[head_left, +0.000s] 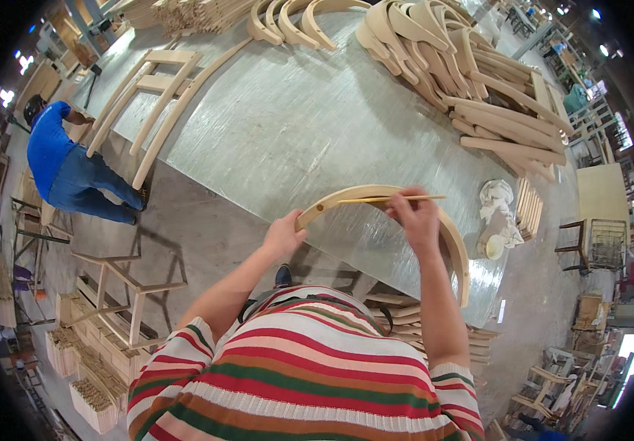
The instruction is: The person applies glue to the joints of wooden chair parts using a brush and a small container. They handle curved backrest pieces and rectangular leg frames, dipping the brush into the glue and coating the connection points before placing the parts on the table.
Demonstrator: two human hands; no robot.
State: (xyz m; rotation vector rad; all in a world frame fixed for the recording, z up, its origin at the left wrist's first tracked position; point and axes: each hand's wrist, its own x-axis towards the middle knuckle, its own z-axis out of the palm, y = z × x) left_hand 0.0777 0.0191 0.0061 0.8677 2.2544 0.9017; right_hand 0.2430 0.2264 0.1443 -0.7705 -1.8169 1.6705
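Reckoned from the curved rail (458, 257) over the tabletop's (258, 136) near edge: wood pile (508, 121) at 1 o'clock, rag (495, 197) near 3, bent pieces (290, 29) at 11 along the far side, frame (157, 83) at 10, jutting past the left edge.

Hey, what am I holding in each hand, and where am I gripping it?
Your left hand holds the curved wooden piece by its left end; your right hand holds the thin stick near its middle.

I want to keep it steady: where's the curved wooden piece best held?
Probably by its left end, coming from the left: the curved wooden piece narrows to a slim end beside the edge of the table, where the left hand grips it.
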